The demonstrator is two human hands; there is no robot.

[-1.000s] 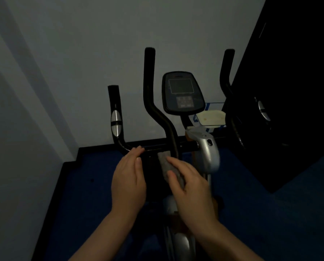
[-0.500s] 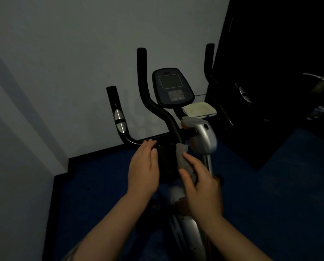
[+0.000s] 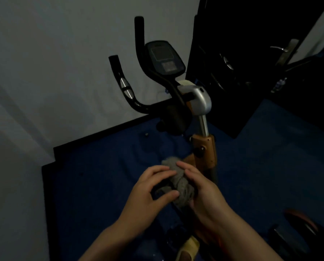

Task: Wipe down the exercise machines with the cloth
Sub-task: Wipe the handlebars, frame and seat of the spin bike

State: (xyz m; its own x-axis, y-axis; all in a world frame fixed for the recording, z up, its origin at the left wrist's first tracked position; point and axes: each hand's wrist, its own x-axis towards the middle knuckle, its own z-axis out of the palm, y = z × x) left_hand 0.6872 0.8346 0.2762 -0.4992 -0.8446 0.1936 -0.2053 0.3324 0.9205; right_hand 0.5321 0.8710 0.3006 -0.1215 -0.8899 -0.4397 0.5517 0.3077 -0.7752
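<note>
Dim light fills a small room with pale walls (image 3: 53, 63), a black skirting strip and a dark blue floor (image 3: 100, 185). An exercise bike (image 3: 202, 102) stands on that floor near the corner where the two walls meet, with a dark door (image 3: 251, 53) just to its right; a metal door handle (image 3: 281, 48) shows near the upper right edge of the view. The bike has black handlebars (image 3: 138, 44) rising beside a console (image 3: 165, 58) with a small screen, a silver housing below it, and an orange-brown post (image 3: 204, 149) running down toward the person.

Both hands are low in the middle of the view, in front of the post. The left hand (image 3: 149, 193) and the right hand (image 3: 204, 191) both hold a bunched grey cloth (image 3: 178, 183) between them, fingers curled round it from either side. The cloth sits just beside the lower part of the post; whether it touches the post cannot be told. A yellowish shape (image 3: 189, 247) shows at the bottom edge.
</note>
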